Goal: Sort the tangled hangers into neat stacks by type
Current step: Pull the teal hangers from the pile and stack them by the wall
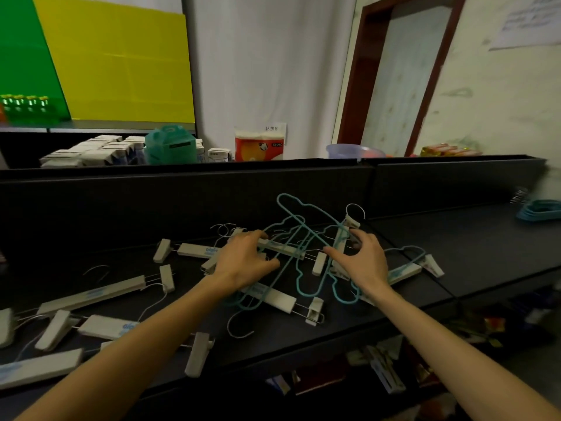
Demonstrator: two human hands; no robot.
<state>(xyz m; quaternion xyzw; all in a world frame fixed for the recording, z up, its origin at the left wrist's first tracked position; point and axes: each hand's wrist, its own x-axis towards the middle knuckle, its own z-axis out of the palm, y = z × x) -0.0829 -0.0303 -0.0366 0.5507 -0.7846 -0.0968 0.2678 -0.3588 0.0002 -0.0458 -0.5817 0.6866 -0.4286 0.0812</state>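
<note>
A tangle of teal wire hangers [299, 232] and white clip hangers [280, 299] lies in the middle of the black shelf [409, 238]. My left hand [243, 262] rests on the left side of the tangle, fingers curled over a white clip hanger bar and teal wire. My right hand [362, 262] sits on the right side with fingers spread, touching a teal hanger and an upright white clip hanger [349, 226]. More white clip hangers [94, 294] lie scattered to the left. A neat stack of teal hangers [538, 211] lies at the far right.
A black back panel [182, 205] rises behind the shelf. Beyond it stand small boxes [91, 153], a teal bag [170, 145], a tissue pack [259, 145] and a bowl [349, 150]. Packaged goods fill the lower shelf [394, 369] at bottom right.
</note>
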